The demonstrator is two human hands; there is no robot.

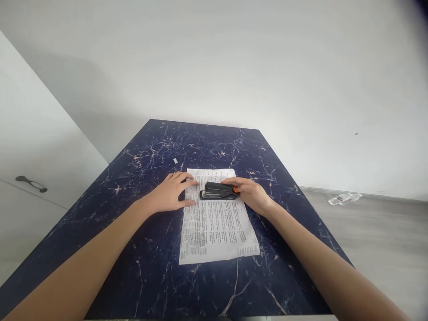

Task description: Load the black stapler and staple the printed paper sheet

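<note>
A printed sheet of paper [216, 227] lies flat in the middle of a dark blue marbled table [157, 147]. A black stapler [217, 191] with an orange rear end lies across the upper part of the sheet. My right hand [252, 194] grips the stapler's rear end from the right. My left hand [172, 192] rests flat with fingers spread on the sheet's left edge, just left of the stapler's front.
A small pale scrap [175, 160] lies on the table beyond the paper. A white cabinet with a dark handle [30, 183] stands at the left. A clear plastic bottle [344, 198] lies on the grey floor to the right. A white wall rises behind.
</note>
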